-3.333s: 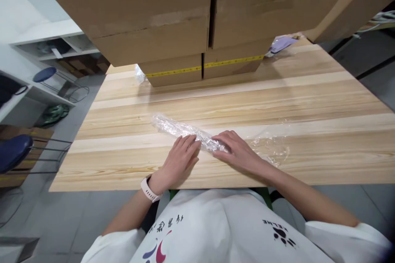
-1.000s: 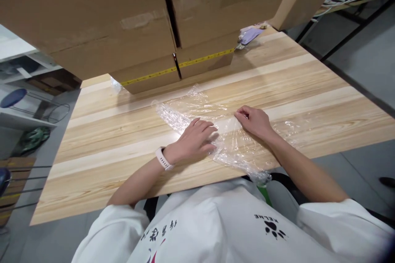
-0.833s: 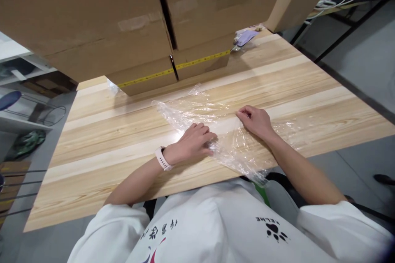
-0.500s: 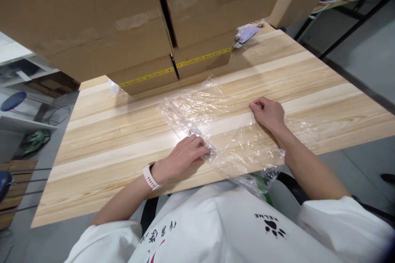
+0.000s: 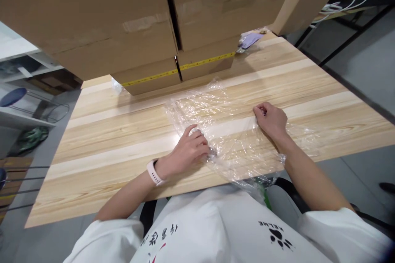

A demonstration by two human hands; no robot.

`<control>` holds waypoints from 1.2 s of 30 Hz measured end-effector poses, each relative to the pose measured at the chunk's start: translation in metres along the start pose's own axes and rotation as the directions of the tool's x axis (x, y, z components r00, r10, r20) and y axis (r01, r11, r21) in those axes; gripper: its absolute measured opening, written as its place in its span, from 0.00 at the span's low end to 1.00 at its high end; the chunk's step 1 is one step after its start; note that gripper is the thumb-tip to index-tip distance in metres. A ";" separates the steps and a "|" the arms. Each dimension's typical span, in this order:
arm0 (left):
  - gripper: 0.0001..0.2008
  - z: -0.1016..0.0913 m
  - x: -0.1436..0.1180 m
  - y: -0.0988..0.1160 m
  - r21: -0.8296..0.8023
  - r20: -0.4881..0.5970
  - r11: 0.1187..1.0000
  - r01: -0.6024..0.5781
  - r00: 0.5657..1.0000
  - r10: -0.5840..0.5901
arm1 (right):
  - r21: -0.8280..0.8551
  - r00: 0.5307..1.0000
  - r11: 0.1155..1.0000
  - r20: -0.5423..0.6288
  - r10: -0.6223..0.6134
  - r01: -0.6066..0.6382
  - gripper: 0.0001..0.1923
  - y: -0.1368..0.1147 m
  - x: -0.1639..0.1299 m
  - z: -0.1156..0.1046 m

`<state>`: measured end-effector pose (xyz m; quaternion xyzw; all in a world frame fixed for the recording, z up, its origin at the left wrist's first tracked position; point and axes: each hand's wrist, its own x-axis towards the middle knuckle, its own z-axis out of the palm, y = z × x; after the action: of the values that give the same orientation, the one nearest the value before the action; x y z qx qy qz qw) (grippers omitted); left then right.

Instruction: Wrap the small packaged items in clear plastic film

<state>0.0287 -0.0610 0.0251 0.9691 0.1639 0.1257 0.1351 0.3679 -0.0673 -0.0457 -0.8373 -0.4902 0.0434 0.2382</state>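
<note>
A sheet of clear, crinkled plastic film [image 5: 234, 141] lies across the wooden table, its lower end hanging over the front edge towards my lap. My left hand [image 5: 189, 148], a pale watch band on its wrist, has its fingers curled over a small shiny, greyish item [image 5: 212, 152] at the film's left side; the fingers cover most of it and its kind cannot be made out. Over the right part of the film, my right hand [image 5: 273, 121] is closed, with thumb and index finger pinched together. A small dark glint shows inside its curl, too small to name.
Large cardboard boxes [image 5: 111, 20] stand at the back of the wooden table [image 5: 101, 168], with a yellow measuring tape [image 5: 210, 61] along their lower part. A purple packet [image 5: 249, 40] lies at the back right. Left of the table is a blue stool [image 5: 12, 97].
My left index finger has lifted and stretched out a little from the small shiny item. The right hand keeps its pinch. The whole view has shifted slightly.
</note>
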 end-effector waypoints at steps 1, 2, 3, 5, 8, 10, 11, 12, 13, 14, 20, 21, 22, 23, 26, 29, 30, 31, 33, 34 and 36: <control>0.10 -0.002 -0.010 0.003 0.007 -0.011 1.000 0.001 1.000 -0.001 | -0.002 1.000 1.000 0.005 0.003 -0.003 0.16 0.000 0.000 0.000; 0.10 -0.005 -0.020 0.006 0.012 -0.001 1.000 0.012 1.000 -0.012 | -0.006 1.000 1.000 0.008 0.009 -0.008 0.16 0.001 0.001 0.000; 0.11 -0.008 -0.030 0.009 0.016 0.028 0.999 0.035 0.999 -0.035 | -0.012 1.000 1.000 0.010 0.018 -0.018 0.16 0.002 0.003 0.000; 0.12 -0.015 -0.047 0.013 0.018 0.121 0.995 0.094 0.988 -0.095 | -0.024 0.998 0.999 0.029 0.048 -0.047 0.16 0.006 0.006 -0.002; 0.13 -0.026 -0.065 0.016 -0.043 0.234 0.984 0.173 0.959 -0.159 | -0.073 1.000 0.997 0.009 -0.023 0.024 0.16 0.006 0.008 -0.014; 0.14 -0.031 -0.070 0.015 -0.094 0.214 0.968 0.234 0.954 -0.210 | -0.135 0.983 0.979 -0.084 -0.166 0.154 0.17 -0.004 0.002 -0.028; 0.15 -0.031 -0.071 0.015 -0.115 0.173 0.958 0.262 0.955 -0.241 | -0.148 0.963 0.963 -0.118 -0.244 0.226 0.17 -0.013 -0.006 -0.035; 0.15 -0.030 -0.070 0.013 -0.137 0.118 0.949 0.283 0.956 -0.268 | -0.135 0.943 0.947 -0.120 -0.309 0.293 0.17 -0.025 -0.016 -0.041; 0.15 -0.027 -0.067 0.011 -0.161 0.062 0.942 0.295 0.955 -0.289 | -0.079 0.925 0.926 -0.068 -0.373 0.368 0.16 -0.039 -0.028 -0.046; 0.14 -0.023 -0.064 0.008 -0.186 0.010 0.934 0.306 0.951 -0.310 | 0.009 0.897 0.898 0.026 -0.441 0.440 0.15 -0.054 -0.043 -0.049; 0.09 0.007 -0.020 -0.017 -0.193 -0.113 0.904 0.382 0.906 -0.407 | 0.169 0.546 0.696 0.505 -0.669 0.697 0.16 -0.124 -0.115 -0.034; 0.11 0.009 -0.012 -0.022 -0.175 -0.083 0.908 0.380 0.913 -0.399 | 0.147 0.530 0.682 0.521 -0.669 0.716 0.17 -0.128 -0.119 -0.030; 0.12 0.010 -0.005 -0.026 -0.158 -0.044 0.913 0.375 0.921 -0.386 | 0.136 0.527 0.679 0.528 -0.666 0.722 0.16 -0.130 -0.120 -0.026; 0.12 0.011 0.001 -0.030 -0.142 -0.003 0.919 0.367 0.928 -0.371 | 0.138 0.531 0.683 0.527 -0.664 0.717 0.14 -0.129 -0.120 -0.024; 0.14 0.010 0.011 -0.038 -0.117 0.083 0.927 0.356 0.934 -0.348 | 0.249 0.558 0.731 0.507 -0.657 0.635 0.13 -0.119 -0.111 -0.022; 0.22 0.008 0.009 -0.040 -0.157 0.085 0.912 0.380 0.925 -0.371 | 0.420 0.647 0.833 0.532 -0.547 0.360 0.17 -0.105 -0.098 -0.028; 0.25 0.007 0.006 -0.040 -0.181 0.065 0.905 0.384 0.923 -0.379 | 0.460 0.682 0.858 0.553 -0.478 0.229 0.19 -0.101 -0.093 -0.032; 0.29 0.007 0.003 -0.040 -0.209 0.043 0.899 0.384 0.923 -0.383 | 0.494 0.709 0.864 0.575 -0.408 0.097 0.22 -0.098 -0.089 -0.035; 0.34 0.007 -0.005 -0.040 -0.282 0.012 0.883 0.374 0.922 -0.387 | 0.561 0.732 0.820 0.605 -0.314 -0.112 0.27 -0.096 -0.080 -0.040; 0.35 0.008 -0.008 -0.040 -0.328 0.005 0.867 0.374 0.919 -0.394 | 0.599 0.738 0.783 0.603 -0.301 -0.170 0.30 -0.097 -0.076 -0.041; 0.36 0.009 -0.013 -0.039 -0.439 -0.010 0.807 0.395 0.896 -0.444 | 0.670 0.763 0.716 0.563 -0.318 -0.196 0.30 -0.103 -0.070 -0.038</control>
<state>0.0087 -0.0320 0.0019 0.8466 0.3501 0.1796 0.3584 0.2607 -0.0978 0.0224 -0.5990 -0.5168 0.4997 0.3528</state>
